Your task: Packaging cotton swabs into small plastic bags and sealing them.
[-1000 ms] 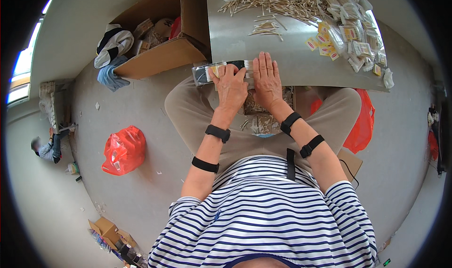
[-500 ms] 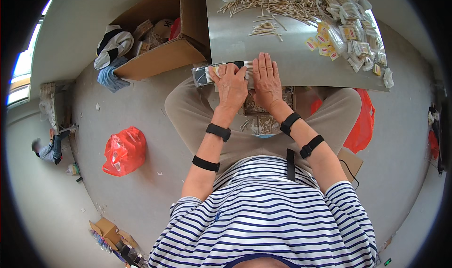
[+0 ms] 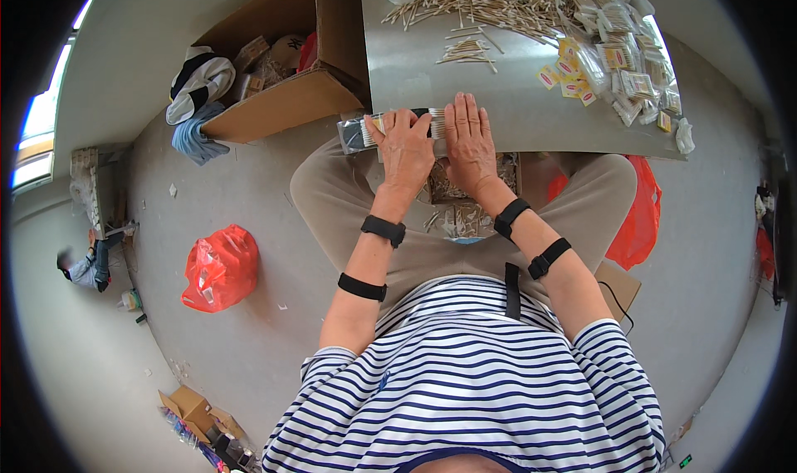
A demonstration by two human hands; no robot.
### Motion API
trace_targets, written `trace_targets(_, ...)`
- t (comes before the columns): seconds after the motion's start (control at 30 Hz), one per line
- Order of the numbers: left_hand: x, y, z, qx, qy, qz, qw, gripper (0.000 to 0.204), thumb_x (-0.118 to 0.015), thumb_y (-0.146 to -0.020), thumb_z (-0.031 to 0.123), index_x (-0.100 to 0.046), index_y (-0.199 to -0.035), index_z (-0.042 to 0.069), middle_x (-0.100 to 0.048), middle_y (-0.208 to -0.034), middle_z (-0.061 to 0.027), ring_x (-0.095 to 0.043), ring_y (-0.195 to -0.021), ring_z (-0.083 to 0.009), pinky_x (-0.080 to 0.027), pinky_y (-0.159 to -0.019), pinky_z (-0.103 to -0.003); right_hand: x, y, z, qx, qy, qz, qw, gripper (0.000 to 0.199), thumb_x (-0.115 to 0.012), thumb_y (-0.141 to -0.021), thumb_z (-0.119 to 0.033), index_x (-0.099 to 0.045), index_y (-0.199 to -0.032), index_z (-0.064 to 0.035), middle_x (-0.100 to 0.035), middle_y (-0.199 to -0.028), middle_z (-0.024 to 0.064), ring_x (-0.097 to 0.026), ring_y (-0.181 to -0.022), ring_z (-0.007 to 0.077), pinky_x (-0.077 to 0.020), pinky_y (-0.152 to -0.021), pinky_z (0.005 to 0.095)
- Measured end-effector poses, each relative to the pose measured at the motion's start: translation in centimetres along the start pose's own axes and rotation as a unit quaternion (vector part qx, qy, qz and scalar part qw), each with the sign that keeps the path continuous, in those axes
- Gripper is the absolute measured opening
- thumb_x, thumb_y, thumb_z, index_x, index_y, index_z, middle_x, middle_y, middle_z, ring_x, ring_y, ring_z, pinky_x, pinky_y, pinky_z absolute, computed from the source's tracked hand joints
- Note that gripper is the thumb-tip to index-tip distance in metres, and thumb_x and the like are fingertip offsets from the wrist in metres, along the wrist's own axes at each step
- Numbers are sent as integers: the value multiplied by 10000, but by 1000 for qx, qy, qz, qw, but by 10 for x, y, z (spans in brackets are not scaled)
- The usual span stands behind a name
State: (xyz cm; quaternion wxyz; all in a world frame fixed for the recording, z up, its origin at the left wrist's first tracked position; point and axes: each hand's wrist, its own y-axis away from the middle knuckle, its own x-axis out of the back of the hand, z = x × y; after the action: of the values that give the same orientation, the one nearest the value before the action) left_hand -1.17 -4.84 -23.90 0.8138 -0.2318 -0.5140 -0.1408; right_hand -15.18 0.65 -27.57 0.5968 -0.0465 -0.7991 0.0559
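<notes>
At the near edge of the metal table (image 3: 515,99), a row of cotton swabs (image 3: 437,122) lies part inside a clear plastic bag (image 3: 351,136). My left hand (image 3: 404,153) is closed over the swabs and the bag, thumb on one side and fingertips on the other. Against the swabs' right-hand end rests my right hand (image 3: 471,145), its fingers straight and side by side. A dark strip shows behind the swabs, partly covered by my left fingers. Below my hands, a box of loose swabs (image 3: 448,189) sits between my legs, partly hidden.
A big heap of loose swabs (image 3: 490,0) covers the table's far side. Filled packs (image 3: 635,83) and yellow cards (image 3: 569,70) lie at right. An open cardboard box (image 3: 282,107) stands left of the table, a red bag (image 3: 220,265) on the floor. Another person (image 3: 87,265) sits far left.
Both hands stay almost where they were. My left hand and the bag have shifted very slightly to the left.
</notes>
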Motion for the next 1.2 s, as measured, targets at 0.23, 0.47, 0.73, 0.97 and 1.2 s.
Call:
trace_targets(0.23,-1,-1,-1,-1,-5,-21,1000,371,-772,-773,110,-737,-1140,142,-561,-1076,-47,-500,-1162,-296,-148,-1167,-717,-3,0,1,0,-1,7,1000,968,-763,-739,-126,-265,-1551,40,-209,-1653,257,-172,-1557,421,-161,-1269,508)
trace_targets(0.47,2,0,1,-6,-10,-35,999,434,-781,-761,111,-713,-1189,136,-562,-1105,-49,-497,-1180,-304,-136,-1168,-725,1,0,1,-2,5,-12,1000,946,-753,-760,-151,-268,-1548,46,-203,-1655,260,-162,-1559,425,-143,-1272,508)
trace_targets(0.73,2,-8,8,-42,-62,-86,993,543,-678,-762,65,-634,-1303,83,-504,-1303,-97,-426,-1318,-329,-128,-1143,-775,-2,0,2,-1,17,-2,1000,901,-733,-783,-188,-301,-1538,48,-198,-1656,265,-144,-1564,425,-133,-1273,510)
trace_targets(0.97,-8,10,19,-89,-34,-112,989,869,-710,-728,101,-382,-1519,-46,-270,-1656,-176,-173,-1570,-345,-69,-1160,-768,-7,1,5,2,-9,27,1000,869,-700,-797,-195,-324,-1539,59,-190,-1660,270,-130,-1567,429,-120,-1273,526)
trace_targets(1.2,-28,23,13,-73,-88,-56,992,982,-732,-697,86,-307,-1576,-27,-241,-1674,-171,-184,-1573,-313,-77,-1177,-745,24,-13,22,28,-20,-50,998,748,-700,-821,-174,-417,-1479,40,-332,-1599,272,-275,-1516,424,-252,-1238,510)
